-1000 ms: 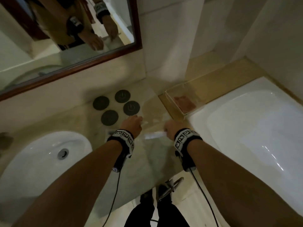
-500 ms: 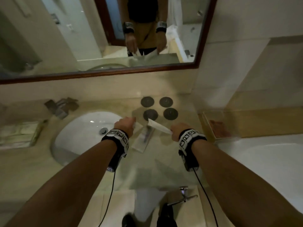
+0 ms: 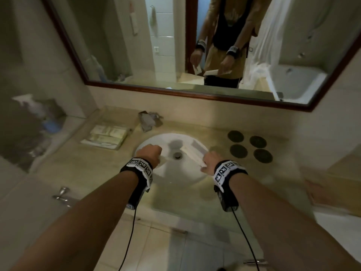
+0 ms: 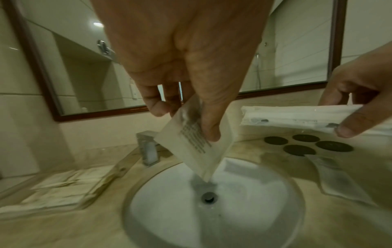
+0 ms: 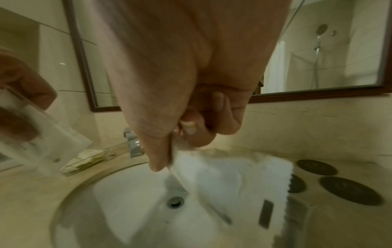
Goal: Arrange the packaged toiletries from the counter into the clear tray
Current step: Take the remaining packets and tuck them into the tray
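Both hands hover over the white sink (image 3: pixel 183 173). My left hand (image 3: pixel 151 154) pinches a small beige sachet (image 4: pixel 197 147) between thumb and fingers, its printed side showing, hanging above the drain. My right hand (image 3: pixel 211 163) pinches one end of a long white packet (image 3: pixel 193 153), also seen as a long white packet (image 4: pixel 297 117) and a blurred white packet (image 5: pixel 229 184). The clear tray (image 3: pixel 125 142) sits on the counter left of the sink and holds several pale packets (image 3: pixel 107 135). One more flat packet (image 4: pixel 337 181) lies on the counter right of the sink.
A chrome faucet (image 3: pixel 149 120) stands behind the sink. Four dark round coasters (image 3: pixel 250 146) lie on the counter at the right. A framed mirror (image 3: pixel 175 45) fills the wall. A bathtub edge (image 3: pixel 340 222) shows at far right, a drawer handle (image 3: pixel 61 194) at lower left.
The view has swung left from the bathtub side to the sink. Both hands have carried their packets leftward, from the counter by the coasters to above the basin.
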